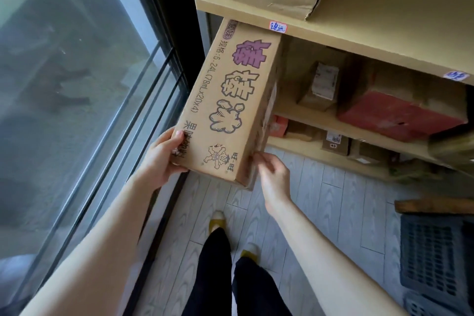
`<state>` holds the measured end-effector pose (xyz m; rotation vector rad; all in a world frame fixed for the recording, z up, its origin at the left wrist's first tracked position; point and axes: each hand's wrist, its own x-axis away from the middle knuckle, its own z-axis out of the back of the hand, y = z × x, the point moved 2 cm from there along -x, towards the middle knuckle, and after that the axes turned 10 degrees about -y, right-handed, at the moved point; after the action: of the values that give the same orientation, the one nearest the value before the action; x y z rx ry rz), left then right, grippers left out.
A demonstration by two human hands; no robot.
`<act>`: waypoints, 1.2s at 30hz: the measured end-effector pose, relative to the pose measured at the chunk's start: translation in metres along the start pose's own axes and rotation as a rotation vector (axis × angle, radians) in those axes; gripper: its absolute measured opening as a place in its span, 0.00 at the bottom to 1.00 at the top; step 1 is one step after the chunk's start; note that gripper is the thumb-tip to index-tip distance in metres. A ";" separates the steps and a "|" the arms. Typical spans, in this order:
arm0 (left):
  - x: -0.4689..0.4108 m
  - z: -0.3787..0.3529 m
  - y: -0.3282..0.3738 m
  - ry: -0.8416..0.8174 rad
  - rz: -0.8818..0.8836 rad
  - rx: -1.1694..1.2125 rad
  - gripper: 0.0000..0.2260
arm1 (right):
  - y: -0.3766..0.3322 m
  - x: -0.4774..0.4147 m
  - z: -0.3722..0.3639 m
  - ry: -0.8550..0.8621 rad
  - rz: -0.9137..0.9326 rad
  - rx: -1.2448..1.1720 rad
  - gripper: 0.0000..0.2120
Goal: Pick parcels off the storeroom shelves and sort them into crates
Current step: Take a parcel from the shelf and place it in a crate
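Our left hand (161, 156) clasps one corner of the long tan printed cardboard box (230, 100), our right hand (272, 177) barely hooks its side with curled fingers, so it may twist free.

**Carton between both hands, shelving to the right**

The carton (230, 100) juts out from under a shelf board (333, 41), its near end held between the left hand (164, 156) at its left corner and the right hand (272, 177) at its right edge. A window (77, 84) lies left of the left hand. Beyond and right of the right hand, parcels (400, 113) sit on a lower shelf (307, 117). Right of that hand and nearer, a crate (436, 259) stands on the floor (333, 200).
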<state>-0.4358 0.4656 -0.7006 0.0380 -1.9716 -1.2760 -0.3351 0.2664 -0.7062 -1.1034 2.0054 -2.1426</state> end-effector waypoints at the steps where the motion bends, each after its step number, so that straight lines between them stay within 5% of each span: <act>1: 0.000 0.006 0.000 0.014 0.006 0.011 0.08 | 0.002 -0.008 -0.001 -0.015 -0.045 -0.031 0.03; 6: -0.005 0.033 0.005 0.037 0.038 0.117 0.09 | 0.021 -0.064 0.005 0.021 -0.253 0.060 0.12; 10: -0.015 0.058 0.018 0.011 0.041 0.089 0.09 | 0.044 -0.102 0.009 0.046 -0.450 0.085 0.35; 13: -0.024 0.076 0.026 -0.044 0.067 0.062 0.09 | 0.057 -0.116 0.000 0.008 -0.558 0.014 0.38; 17: -0.030 0.089 0.037 -0.124 0.112 -0.023 0.14 | 0.076 -0.128 -0.012 -0.070 -0.585 -0.249 0.26; 20: -0.034 0.094 0.054 -0.143 0.148 -0.120 0.14 | 0.083 -0.137 -0.015 -0.047 -0.578 -0.297 0.27; 24: -0.056 0.075 0.087 0.149 0.068 -0.643 0.10 | 0.083 -0.141 -0.016 0.007 -0.572 -0.271 0.24; 29: -0.075 0.018 0.087 0.358 -0.060 -0.894 0.20 | 0.082 -0.135 -0.008 0.110 -0.510 -0.323 0.21; 36: -0.060 0.025 0.058 0.117 -0.099 -0.684 0.25 | 0.073 -0.095 0.026 0.337 -0.486 -0.274 0.16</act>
<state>-0.3879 0.5380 -0.6950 -0.1245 -1.3651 -1.9025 -0.2835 0.2738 -0.8176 -1.4868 2.4452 -2.4685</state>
